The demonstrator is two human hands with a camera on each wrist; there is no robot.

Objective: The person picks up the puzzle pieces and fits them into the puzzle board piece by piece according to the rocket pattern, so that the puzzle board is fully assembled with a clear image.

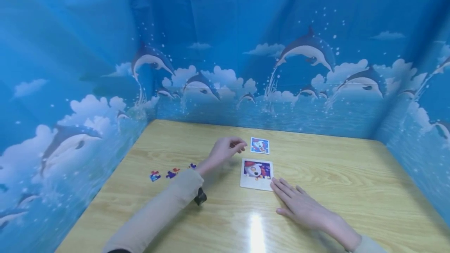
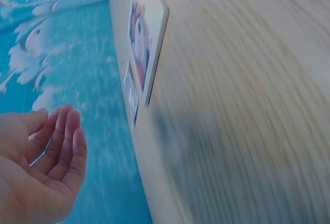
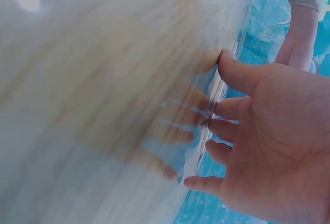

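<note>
My left hand [image 1: 226, 148] hovers above the table, just left of a small square picture card [image 1: 259, 146]. Its fingers are loosely bent, and in the left wrist view the hand [image 2: 49, 167] shows nothing between thumb and fingers. Nearer me lies a white-framed jigsaw board [image 1: 254, 185], its upper part filled with a white character on red and purple, its lower part bare white. My right hand [image 1: 304, 206] rests with fingers extended, fingertips at the board's lower right edge. In the right wrist view, the palm and spread fingers [image 3: 227, 131] touch the tabletop.
Several loose jigsaw pieces [image 1: 171, 174] lie on the left of the wooden table [image 1: 334, 171], partly beside my left forearm. A blue dolphin-print curtain [image 1: 225, 50] walls the table at the back and sides. A light glare [image 1: 257, 233] shows on the near tabletop.
</note>
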